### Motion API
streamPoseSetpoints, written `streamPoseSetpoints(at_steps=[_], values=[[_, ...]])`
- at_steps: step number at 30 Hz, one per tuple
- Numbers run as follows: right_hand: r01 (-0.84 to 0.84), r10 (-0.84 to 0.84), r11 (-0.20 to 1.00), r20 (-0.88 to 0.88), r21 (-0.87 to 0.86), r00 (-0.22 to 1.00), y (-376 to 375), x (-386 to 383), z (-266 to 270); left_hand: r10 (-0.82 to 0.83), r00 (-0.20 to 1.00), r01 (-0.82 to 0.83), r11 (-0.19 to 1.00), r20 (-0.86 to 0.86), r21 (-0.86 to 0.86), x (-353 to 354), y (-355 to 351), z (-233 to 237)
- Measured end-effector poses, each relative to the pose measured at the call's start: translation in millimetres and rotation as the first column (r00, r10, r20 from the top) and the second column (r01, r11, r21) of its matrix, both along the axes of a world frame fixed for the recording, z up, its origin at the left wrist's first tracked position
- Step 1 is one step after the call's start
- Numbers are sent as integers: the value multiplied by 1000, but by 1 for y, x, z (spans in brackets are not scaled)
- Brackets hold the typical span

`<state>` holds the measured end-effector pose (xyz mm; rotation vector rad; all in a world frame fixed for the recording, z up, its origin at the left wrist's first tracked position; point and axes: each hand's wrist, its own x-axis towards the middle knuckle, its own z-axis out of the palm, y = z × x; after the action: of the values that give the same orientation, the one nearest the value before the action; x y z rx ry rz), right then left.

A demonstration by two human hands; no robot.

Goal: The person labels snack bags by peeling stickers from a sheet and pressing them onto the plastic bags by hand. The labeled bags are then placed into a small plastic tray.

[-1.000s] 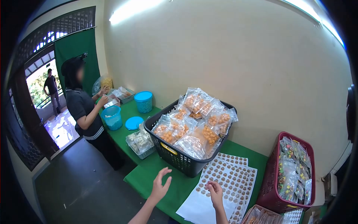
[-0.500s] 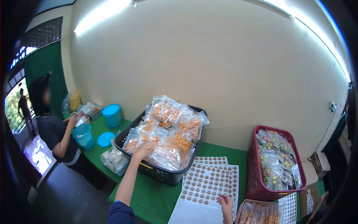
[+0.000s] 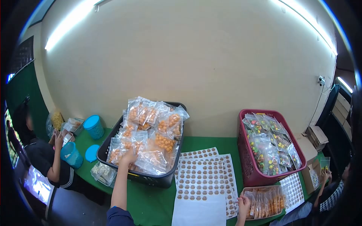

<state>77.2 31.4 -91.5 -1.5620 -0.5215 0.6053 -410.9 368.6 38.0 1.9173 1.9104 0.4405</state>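
Note:
My left hand (image 3: 129, 157) reaches over the front rim of the black basket (image 3: 154, 180), its fingers against the clear bags of orange balls (image 3: 164, 142); the fingertips are hidden among the bags. Lower right, my right hand (image 3: 243, 204) has its thumb and fingers slightly apart, with nothing seen between them. It is at the left edge of a shallow tray (image 3: 263, 217) of upright orange-filled packets (image 3: 266, 201). Sheets of round brown stickers (image 3: 201, 177) lie to its left on the green table.
A maroon basket (image 3: 247, 165) holds bags of colourful pieces. Blue tubs (image 3: 93, 127), a blue lid (image 3: 92, 153) and a container of pale pieces (image 3: 103, 173) stand left. One person (image 3: 45, 158) works at far left, another (image 3: 332, 194) at far right beside a cardboard box (image 3: 313, 175).
The view has turned to the right, showing the second person. My right hand has moved from over the sticker sheets to the tray's edge. My left hand remains at the bags.

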Motion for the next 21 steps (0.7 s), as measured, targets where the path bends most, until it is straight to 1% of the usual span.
streamPoseSetpoints(at_steps=[3, 4, 6, 7, 8, 10, 11, 14, 16, 17, 18, 19, 20, 21], values=[[-67, 67, 998, 47, -7, 997, 6, -9, -4, -25, 996, 16, 994, 84, 105, 2, -5, 7], [-114, 113, 991, -21, -73, 993, 8, -20, 21, 24, 995, -45, 977, 99, 210, 4, -9, 4], [-159, 161, 986, 54, -49, 985, 15, -24, 11, -78, 937, -22, 960, 342, 279, -14, 14, -28], [-178, 182, 983, 91, -42, 979, 16, -28, 10, -133, 881, -16, 951, 453, 310, -11, 11, -25], [-218, 226, 971, 79, -98, 971, 16, -31, 11, -101, 861, -87, 937, 499, 339, -4, 4, -25], [-301, 311, 949, 133, -92, 941, 18, -32, -7, -136, 829, -61, 943, 543, 328, 15, -23, 15], [-341, 351, 936, 159, -87, 923, 21, -32, -19, -154, 811, -47, 944, 564, 326, 22, -27, 23], [-391, 422, 899, 149, -195, 894, 28, -43, -48, -288, 694, -201, 803, 660, 561, 23, -15, 14], [-434, 433, 891, -31, -132, 901, 34, -57, -79, -271, 695, -231, 793, 666, 563, 8, -13, 19], [-416, 392, 888, -152, -196, 907, 34, -66, -93, -256, 693, -252, 790, 674, 560, 3, -15, 18], [-408, 342, 875, -265, -260, 902, 37, -76, -102, -276, 530, -320, 811, 802, 490, 11, -31, 26], [-388, 356, 872, -159, -299, 921, 40, -82, -140, -286, 342, -380, 830, 895, 410, 25, -53, 42], [-367, 372, 868, -50, -334, 927, 39, -87, -175, -288, 140, -424, 847, 948, 320, 33, -70, 53], [-365, 421, 850, 74, -379, 904, 37, -93, -177, -272, 95, -401, 870, 958, 287, 32, -80, 54]])
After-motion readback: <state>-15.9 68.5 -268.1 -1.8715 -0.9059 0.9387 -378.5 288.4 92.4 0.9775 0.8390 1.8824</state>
